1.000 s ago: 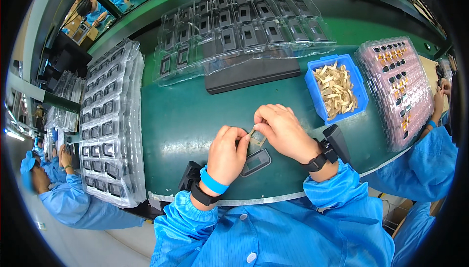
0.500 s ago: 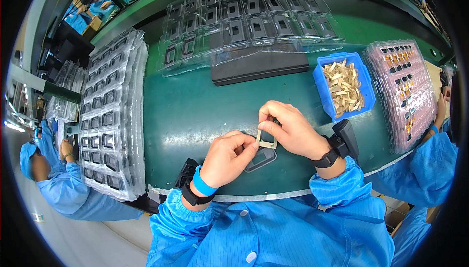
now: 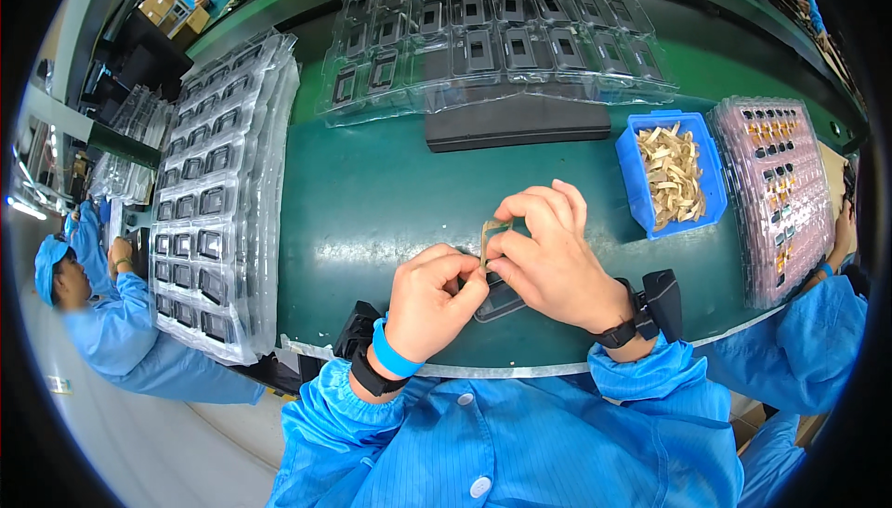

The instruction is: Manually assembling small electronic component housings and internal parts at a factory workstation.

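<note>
While both hands meet over the near edge of the green counter (image 3: pixel 372 192), the work looks to be at a fitting step: the right hand (image 3: pixel 553 262) pinches a small tan frame (image 3: pixel 491 238) upright between thumb and fingers, its grip narrow on the part's upper edge, and the left hand (image 3: pixel 432 299) closes on the frame's lower end, fingers curled tight. The frame thus sits in the air between the two hands, just above a dark flat piece (image 3: pixel 497 302) lying on the counter under them. Whatever comes next would seem to call for fine fingertip alignment more than force, since the frame looks thin, light and easy to bend. To the right, a blue bin (image 3: pixel 641 197) of hard plastic holds a loose heap of pale tan strips (image 3: pixel 671 173), and beside it lies a pink tray (image 3: pixel 780 192) with rows of small pockets. Clear, glossy blister trays (image 3: pixel 214 192) with dark square parts are stacked at the left, and more (image 3: pixel 492 29) spread across the far side, one resting on a black matte slab (image 3: pixel 516 122).
</note>
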The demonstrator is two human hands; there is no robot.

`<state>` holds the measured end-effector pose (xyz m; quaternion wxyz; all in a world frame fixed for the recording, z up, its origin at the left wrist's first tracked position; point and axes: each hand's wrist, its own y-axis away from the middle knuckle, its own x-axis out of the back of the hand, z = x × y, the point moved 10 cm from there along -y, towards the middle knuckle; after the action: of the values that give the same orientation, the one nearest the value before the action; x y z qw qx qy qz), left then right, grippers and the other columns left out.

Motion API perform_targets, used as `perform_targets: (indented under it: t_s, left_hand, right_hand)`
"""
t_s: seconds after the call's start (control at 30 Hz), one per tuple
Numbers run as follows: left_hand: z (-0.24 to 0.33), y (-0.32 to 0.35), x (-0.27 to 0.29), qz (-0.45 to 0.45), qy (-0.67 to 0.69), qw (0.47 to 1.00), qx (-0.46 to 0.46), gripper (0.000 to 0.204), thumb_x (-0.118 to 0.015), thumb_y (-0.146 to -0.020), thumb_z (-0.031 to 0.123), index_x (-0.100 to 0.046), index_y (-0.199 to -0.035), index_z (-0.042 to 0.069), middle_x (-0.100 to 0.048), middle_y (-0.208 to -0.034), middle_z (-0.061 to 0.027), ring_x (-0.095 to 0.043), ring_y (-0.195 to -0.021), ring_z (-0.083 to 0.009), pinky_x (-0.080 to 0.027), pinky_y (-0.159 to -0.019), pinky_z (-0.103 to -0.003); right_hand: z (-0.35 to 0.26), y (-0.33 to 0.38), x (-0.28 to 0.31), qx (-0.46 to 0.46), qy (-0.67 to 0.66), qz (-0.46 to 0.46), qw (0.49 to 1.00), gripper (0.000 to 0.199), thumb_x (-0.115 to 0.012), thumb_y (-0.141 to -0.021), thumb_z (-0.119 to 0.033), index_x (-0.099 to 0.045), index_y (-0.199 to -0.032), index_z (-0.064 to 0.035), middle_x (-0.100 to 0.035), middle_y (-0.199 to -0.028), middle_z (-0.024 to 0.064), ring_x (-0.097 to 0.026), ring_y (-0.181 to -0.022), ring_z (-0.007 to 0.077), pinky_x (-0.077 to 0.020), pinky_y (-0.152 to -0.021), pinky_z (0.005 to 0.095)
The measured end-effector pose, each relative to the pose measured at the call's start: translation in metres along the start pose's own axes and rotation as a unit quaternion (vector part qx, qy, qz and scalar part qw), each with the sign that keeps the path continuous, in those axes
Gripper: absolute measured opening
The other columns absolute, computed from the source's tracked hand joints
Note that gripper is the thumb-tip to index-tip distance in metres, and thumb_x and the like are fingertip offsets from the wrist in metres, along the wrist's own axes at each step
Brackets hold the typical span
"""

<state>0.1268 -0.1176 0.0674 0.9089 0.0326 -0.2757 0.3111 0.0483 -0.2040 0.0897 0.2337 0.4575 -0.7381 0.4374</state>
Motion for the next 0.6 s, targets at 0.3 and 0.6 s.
perform_targets:
  t_s: [0.3,0.6]
  left_hand:
    - [-0.001,0.002,-0.002,-0.014,0.020,0.999,0.024,0.005,-0.066,-0.079,0.001,-0.068,-0.080,-0.003,-0.061,-0.070,-0.0061,-0.054,-0.059,-0.0088,-0.043,-0.054,-0.024]
    - [-0.020,0.007,-0.003,-0.017,0.222,0.969,0.108,0.010,-0.060,-0.083,-0.001,-0.069,-0.079,-0.002,-0.060,-0.075,-0.0018,-0.050,-0.065,-0.0076,-0.038,-0.059,-0.023]
  right_hand:
    - [-0.010,0.001,-0.001,0.042,0.018,0.001,0.999,0.016,-0.069,-0.075,-0.011,-0.058,-0.086,-0.0065,-0.050,-0.112,0.0078,-0.043,-0.121,0.0293,-0.0190,-0.107,0.0585]
    - [-0.024,0.004,0.012,0.078,0.040,0.073,0.993,0.018,-0.067,-0.073,-0.009,-0.053,-0.084,-0.0086,-0.049,-0.111,0.0073,-0.041,-0.123,0.0295,-0.0188,-0.108,0.0570]
